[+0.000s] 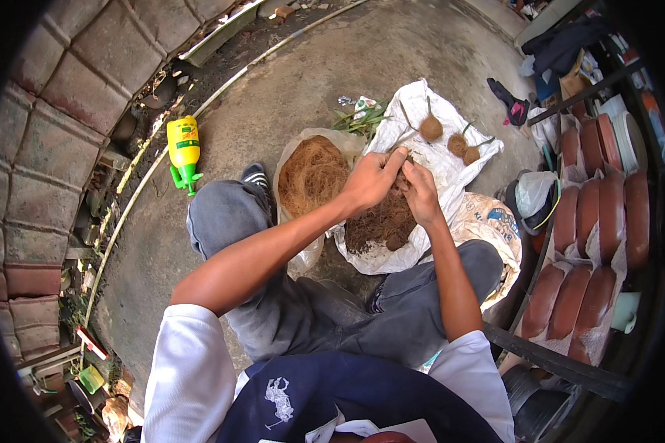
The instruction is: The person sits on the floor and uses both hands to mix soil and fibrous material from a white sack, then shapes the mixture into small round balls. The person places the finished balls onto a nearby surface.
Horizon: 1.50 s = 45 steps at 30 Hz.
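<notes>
My left hand and my right hand meet over a white woven sack spread on the floor, their fingers closed around a small dark brown fibrous clump, mostly hidden by them. Below lies a heap of dark brown fibre mixed with soil. Left of it, an open pale plastic sack holds lighter brown fibre. Toward the sack's far right side rest several fibre-wrapped balls, one standing apart from another; green leaves rise from them.
Cut green leaves lie beyond the fibre sack. A yellow spray bottle is on the concrete at left, near a long pipe. At right are a printed sack, a black container and a rack with stacked reddish-brown pots.
</notes>
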Tool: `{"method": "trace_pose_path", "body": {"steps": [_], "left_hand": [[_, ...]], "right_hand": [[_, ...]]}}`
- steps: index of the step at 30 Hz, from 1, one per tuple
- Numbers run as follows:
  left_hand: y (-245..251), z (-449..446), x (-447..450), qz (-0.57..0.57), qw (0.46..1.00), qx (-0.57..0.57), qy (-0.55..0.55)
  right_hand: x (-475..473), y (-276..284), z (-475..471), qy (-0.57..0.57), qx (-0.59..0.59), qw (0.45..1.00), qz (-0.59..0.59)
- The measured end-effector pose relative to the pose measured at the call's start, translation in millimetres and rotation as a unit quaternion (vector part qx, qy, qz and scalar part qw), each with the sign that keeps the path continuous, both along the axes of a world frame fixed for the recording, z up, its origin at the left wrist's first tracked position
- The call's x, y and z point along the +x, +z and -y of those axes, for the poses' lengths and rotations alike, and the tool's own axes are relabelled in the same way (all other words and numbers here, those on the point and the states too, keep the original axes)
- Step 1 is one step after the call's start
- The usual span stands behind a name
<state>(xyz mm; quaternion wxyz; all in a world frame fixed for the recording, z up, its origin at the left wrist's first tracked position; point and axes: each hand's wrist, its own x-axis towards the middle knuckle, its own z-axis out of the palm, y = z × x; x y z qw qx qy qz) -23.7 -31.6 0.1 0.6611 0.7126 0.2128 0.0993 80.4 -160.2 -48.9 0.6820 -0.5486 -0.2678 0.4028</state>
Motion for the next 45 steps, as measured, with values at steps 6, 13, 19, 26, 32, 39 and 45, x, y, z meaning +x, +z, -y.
{"method": "trace_pose_path", "body": {"steps": [6, 13, 19, 26, 32, 39, 45], "left_hand": [[-6, -2, 0, -0.022, 1.0, 0.007, 0.006], [-15, -2, 6, 0.045, 0.998, 0.024, 0.021], [-18, -1, 8, 0.044, 0.997, 0.041, 0.039], [-13, 0, 5, 0.053, 0.993, 0.053, 0.097], [-14, -4, 1, 0.094, 0.985, 0.089, 0.116], [-4, -3, 0, 0.007, 0.994, 0.089, 0.066], [-7, 4, 1, 0.043, 0.994, 0.076, 0.072]], "right_hand": [[-1, 3, -2, 0.016, -0.036, 0.996, 0.076], [-13, 12, -10, -0.025, 0.003, 0.999, 0.036], [1, -9, -3, 0.023, -0.053, 0.997, 0.053], [10, -32, -5, 0.019, -0.13, 0.99, 0.043], [13, -48, -14, -0.09, -0.208, 0.974, 0.013], [30, -111, 0, -0.096, -0.323, 0.884, 0.324], [9, -231, 39, -0.099, -0.41, 0.823, 0.38]]}}
